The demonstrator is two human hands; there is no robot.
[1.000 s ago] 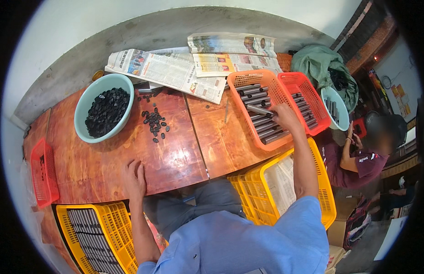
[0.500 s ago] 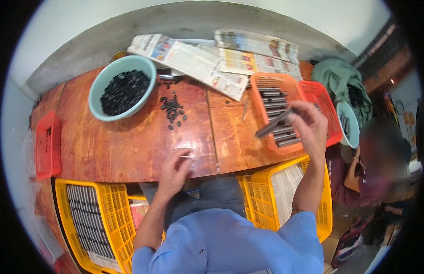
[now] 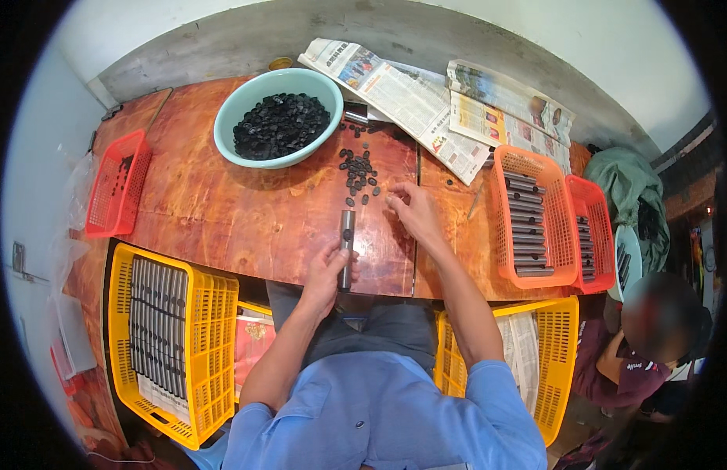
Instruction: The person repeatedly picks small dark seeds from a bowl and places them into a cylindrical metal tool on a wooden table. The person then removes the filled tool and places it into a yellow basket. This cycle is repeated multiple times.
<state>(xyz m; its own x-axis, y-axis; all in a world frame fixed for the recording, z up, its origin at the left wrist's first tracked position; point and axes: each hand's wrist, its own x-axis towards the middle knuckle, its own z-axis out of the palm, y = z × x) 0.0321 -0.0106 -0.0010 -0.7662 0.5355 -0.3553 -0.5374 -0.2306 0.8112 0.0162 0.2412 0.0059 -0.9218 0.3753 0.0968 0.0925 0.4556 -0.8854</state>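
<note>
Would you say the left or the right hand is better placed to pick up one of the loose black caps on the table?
Right, I think. The right hand hovers open just beside the loose black caps on the table, while the left hand is occupied gripping the metal tube nearer the table's edge.

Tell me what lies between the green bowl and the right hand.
In the head view, loose black pieces lie on the table between bowl and right hand.

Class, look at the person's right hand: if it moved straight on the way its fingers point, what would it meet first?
Probably the loose black pieces on the table; the right hand points toward them.
</note>
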